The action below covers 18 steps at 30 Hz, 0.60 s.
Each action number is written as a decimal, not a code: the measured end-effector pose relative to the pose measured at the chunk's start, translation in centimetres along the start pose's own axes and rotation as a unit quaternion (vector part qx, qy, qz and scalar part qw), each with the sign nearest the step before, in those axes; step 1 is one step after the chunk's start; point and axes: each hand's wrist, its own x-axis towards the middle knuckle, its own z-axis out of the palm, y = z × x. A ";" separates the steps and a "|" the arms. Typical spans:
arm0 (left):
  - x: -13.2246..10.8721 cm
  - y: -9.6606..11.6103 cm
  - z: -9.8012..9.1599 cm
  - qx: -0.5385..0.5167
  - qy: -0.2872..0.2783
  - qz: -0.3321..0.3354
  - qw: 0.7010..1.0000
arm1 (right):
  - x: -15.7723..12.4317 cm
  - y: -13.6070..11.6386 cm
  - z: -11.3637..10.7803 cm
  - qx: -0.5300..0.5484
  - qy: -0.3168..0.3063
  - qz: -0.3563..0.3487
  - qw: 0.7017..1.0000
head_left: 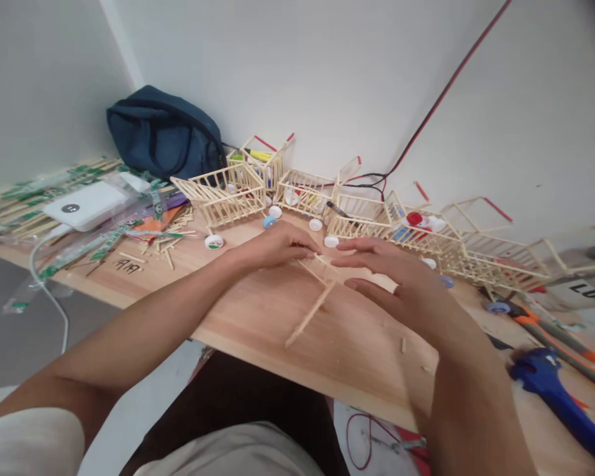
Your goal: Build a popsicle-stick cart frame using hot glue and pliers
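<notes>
My left hand [277, 246] rests on the wooden table [258, 317], its fingers pinched on the near end of a small frame of thin wooden sticks [313, 297]. My right hand [391, 274] comes in from the right with fingers stretched out over the same frame, its fingertips touching the sticks near my left fingertips. One long stick of the frame lies flat and points toward me. Whether the right hand grips anything is hidden under the fingers.
A row of stick-built baskets [228, 192] stands along the wall, with bottle caps [213, 242] scattered in front. A dark blue bag [163, 135] sits at the back left beside stick packets [39, 205]. A blue glue gun [555, 390] and orange-handled pliers [550, 330] lie at the right.
</notes>
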 end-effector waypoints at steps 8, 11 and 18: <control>0.0 -0.2 0.2 -0.009 0.017 0.017 1.000 | -2.3 -4.2 1.3 0.025 -0.110 0.034 0.993; 0.0 -0.2 0.2 -0.009 0.016 0.014 1.000 | -2.6 -4.8 2.8 0.024 -0.109 0.030 0.993; -0.1 0.1 0.3 -0.015 0.024 0.025 0.999 | -2.7 -4.3 4.3 0.015 -0.096 0.030 0.995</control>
